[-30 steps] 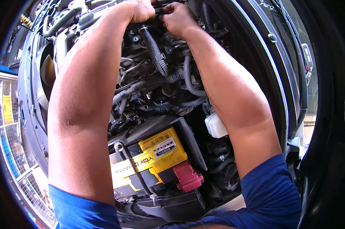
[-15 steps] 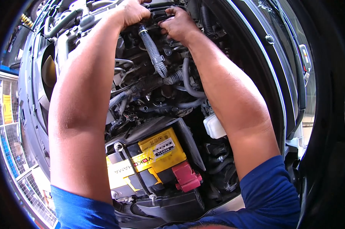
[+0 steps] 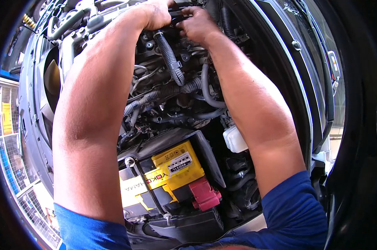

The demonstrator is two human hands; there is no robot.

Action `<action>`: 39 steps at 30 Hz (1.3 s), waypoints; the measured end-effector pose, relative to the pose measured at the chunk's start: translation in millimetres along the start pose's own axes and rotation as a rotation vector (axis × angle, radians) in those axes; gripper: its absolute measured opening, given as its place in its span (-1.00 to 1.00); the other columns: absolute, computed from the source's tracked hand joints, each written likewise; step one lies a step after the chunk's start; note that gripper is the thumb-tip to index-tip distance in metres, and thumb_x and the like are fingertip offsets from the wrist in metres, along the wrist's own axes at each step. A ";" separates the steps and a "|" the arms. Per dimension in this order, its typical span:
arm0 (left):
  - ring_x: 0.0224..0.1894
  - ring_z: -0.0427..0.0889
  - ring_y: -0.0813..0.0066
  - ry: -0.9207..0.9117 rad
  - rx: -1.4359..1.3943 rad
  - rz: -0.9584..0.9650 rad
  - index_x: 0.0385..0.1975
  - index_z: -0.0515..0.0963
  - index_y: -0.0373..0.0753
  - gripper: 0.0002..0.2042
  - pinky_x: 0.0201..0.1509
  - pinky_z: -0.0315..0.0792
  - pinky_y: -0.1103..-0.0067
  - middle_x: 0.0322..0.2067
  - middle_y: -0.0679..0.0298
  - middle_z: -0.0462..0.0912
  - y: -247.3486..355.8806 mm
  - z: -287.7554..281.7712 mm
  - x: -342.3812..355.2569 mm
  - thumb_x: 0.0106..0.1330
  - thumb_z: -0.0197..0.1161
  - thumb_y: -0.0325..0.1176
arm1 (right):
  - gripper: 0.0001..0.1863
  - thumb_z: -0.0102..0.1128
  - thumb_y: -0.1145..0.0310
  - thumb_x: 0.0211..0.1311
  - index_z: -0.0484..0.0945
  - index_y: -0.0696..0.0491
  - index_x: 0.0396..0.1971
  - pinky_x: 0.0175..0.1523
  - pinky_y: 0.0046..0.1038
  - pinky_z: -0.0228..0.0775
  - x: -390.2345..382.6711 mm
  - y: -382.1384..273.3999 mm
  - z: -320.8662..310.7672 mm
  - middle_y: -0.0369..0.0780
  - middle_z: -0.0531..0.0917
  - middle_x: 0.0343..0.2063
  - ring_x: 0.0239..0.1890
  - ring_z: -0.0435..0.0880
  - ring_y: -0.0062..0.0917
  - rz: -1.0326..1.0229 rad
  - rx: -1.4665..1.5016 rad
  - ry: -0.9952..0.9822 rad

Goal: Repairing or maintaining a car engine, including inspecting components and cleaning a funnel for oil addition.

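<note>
Both my arms reach over an engine bay to its far part. My left hand (image 3: 157, 14) has its fingers curled at the upper edge of the picture, around something I cannot make out. Just to its right, my right hand (image 3: 198, 26) bends its fingers and thumb toward the left hand, at a dark part (image 3: 177, 18) between the two. Shadow and the fingers hide most of that part. Directly below the left hand, a grey corrugated conduit (image 3: 169, 58) runs down toward a branching wiring harness (image 3: 157, 95).
A yellow battery (image 3: 182, 156) with a red terminal cover (image 3: 205, 193) sits near me under a hold-down bar (image 3: 149, 189). A white plastic reservoir (image 3: 235, 139) is beside my right forearm. The car's body edge (image 3: 280, 58) runs along the right.
My left hand has shifted slightly right, its wrist turning and covering more of the dark part. My right hand has moved only a little, staying beside it.
</note>
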State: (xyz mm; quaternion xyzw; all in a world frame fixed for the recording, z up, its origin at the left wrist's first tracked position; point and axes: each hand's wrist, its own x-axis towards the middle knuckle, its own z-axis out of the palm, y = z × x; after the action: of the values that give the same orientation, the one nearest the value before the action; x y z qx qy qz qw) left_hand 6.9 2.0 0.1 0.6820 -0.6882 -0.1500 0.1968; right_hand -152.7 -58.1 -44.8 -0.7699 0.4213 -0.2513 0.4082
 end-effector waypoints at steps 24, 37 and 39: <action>-0.09 0.66 0.06 -0.149 0.276 -0.049 -0.13 0.64 -0.27 -0.64 0.03 0.50 0.34 -0.19 -0.06 0.67 34.6 -9.1 -5.4 0.04 0.08 -0.52 | -0.70 0.21 0.28 0.16 0.67 -0.08 -0.09 0.19 -0.31 0.38 -6.9 7.0 -30.0 -0.09 0.59 -0.11 0.00 0.57 -0.21 -0.321 -0.864 -0.033; -0.39 0.67 0.40 0.298 -0.248 -0.203 -0.21 0.68 -0.25 -0.76 -0.24 0.55 0.47 -0.39 0.12 0.73 30.4 -32.2 -31.4 0.13 0.19 -0.43 | -0.82 0.20 0.30 0.19 0.67 -0.05 -0.23 0.10 -0.28 0.42 -4.7 7.9 -24.2 -0.19 0.61 -0.20 -0.04 0.59 -0.26 -0.544 -0.892 -0.094; -0.43 0.66 0.40 0.324 -0.223 -0.245 -0.23 0.67 -0.28 -0.78 -0.24 0.55 0.47 -0.41 0.13 0.73 23.5 -52.2 -46.6 0.15 0.22 -0.40 | -0.84 0.21 0.30 0.19 0.66 -0.06 -0.24 0.10 -0.27 0.42 -5.9 0.5 -18.9 -0.21 0.61 -0.19 -0.02 0.58 -0.27 -0.533 -0.858 -0.093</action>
State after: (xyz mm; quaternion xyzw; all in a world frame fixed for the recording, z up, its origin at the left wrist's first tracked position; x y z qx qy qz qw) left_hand 10.8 52.4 54.0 0.7498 -0.5388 -0.1363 0.3590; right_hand -169.8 -61.1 -35.2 -0.9594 0.2570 -0.1166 -0.0047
